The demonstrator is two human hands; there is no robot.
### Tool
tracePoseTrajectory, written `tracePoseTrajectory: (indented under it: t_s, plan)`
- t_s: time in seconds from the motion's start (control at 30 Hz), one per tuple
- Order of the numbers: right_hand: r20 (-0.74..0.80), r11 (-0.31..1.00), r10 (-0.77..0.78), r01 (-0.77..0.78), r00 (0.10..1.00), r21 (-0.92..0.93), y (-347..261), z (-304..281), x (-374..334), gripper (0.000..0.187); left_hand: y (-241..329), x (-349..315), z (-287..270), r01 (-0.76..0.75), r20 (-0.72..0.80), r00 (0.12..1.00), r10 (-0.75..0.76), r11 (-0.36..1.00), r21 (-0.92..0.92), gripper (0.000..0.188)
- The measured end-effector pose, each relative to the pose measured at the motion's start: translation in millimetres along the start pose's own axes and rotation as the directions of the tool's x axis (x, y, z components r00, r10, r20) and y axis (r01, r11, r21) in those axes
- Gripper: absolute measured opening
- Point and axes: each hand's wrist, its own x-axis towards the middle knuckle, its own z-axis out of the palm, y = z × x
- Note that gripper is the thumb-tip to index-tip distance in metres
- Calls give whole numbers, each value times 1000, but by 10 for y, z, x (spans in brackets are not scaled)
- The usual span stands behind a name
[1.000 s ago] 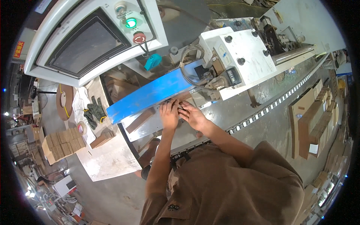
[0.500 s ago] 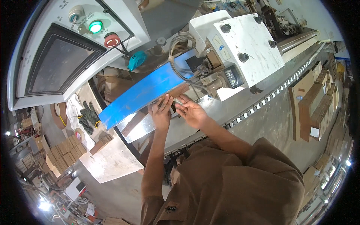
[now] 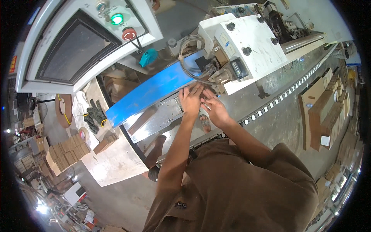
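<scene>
My left hand lies along the near edge of a long blue guard, fingers stretched forward and slightly spread. Just to its right is my right hand, palm partly turned up, fingers loosely bent and apart. Their fingertips nearly meet below the cables of a white machine head, which carries a small dark counter. Whatever lies under the left fingertips is mostly hidden. A shiny metal plate with small holes sticks out below the guard, left of my hands.
A control panel with a green lamp and red button stands at upper left. Dark gloves and a tape roll lie by a white tabletop. Stacked brown boards are at right.
Both hands have shifted right along the blue guard, closer to the machine head. The brown strip seen by my left fingers before is now mostly covered. The view has tilted slightly.
</scene>
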Motion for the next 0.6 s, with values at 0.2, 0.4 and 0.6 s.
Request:
tracePoseTrajectory:
  t_s: [0.2,0.4,0.6]
  plan:
    - [-70,998,52,-54,996,-29,42,-24,-266,60,-161,-95,-96,96,-191,979,-70,987,130,22]
    - [-85,978,185,-176,979,109,324,-106,-244,47,-783,-817,-1244,363,-240,920,-309,904,227,18]
    - [-1,974,221,-221,975,40,350,208,-184,45,-1242,-1175,-1893,385,-102,921,-375,844,373,46]
